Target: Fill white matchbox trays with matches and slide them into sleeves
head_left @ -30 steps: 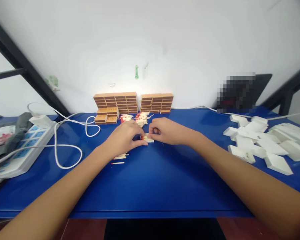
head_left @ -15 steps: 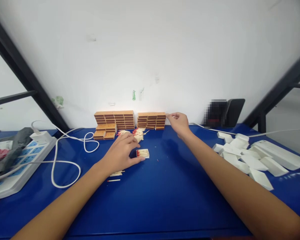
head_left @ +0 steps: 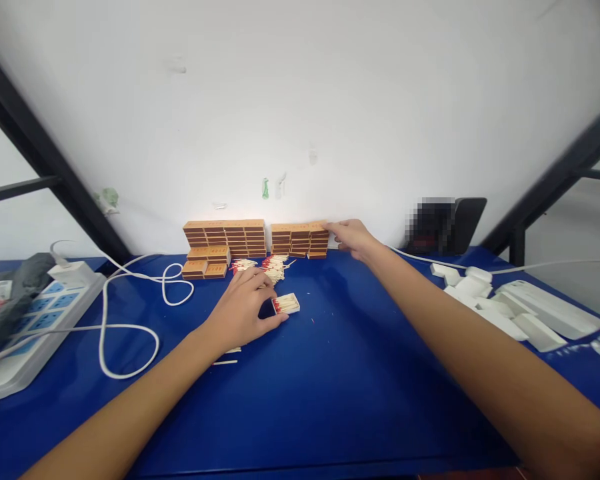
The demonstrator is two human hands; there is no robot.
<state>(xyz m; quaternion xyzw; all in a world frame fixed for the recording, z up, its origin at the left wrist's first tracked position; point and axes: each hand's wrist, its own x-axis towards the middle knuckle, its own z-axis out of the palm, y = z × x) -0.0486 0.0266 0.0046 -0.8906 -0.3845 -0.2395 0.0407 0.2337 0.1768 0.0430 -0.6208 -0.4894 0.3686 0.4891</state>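
My left hand (head_left: 247,303) curves around the left side of a small white matchbox tray (head_left: 287,304) filled with red-tipped matches. Its thumb and fingers are apart, close to the tray's edges. At the right end of a low stack of orange-brown matchboxes (head_left: 299,240), my right hand (head_left: 353,238) has its fingertips on the top corner matchbox (head_left: 319,226). The far side of that grip is hidden. A pile of loose matches (head_left: 275,267) lies behind my left hand, and a few more matches (head_left: 225,362) lie near its wrist.
A taller matchbox stack (head_left: 225,238) stands against the wall at left. White trays (head_left: 503,313) are heaped at right, partly behind my right forearm. A power strip (head_left: 47,320) and a looped white cable (head_left: 101,343) lie left. A black device (head_left: 470,227) stands at back right.
My right hand has moved from beside the stack's right end onto its top corner matchbox. The tray by my left hand has turned slightly, and the view has shifted a little.
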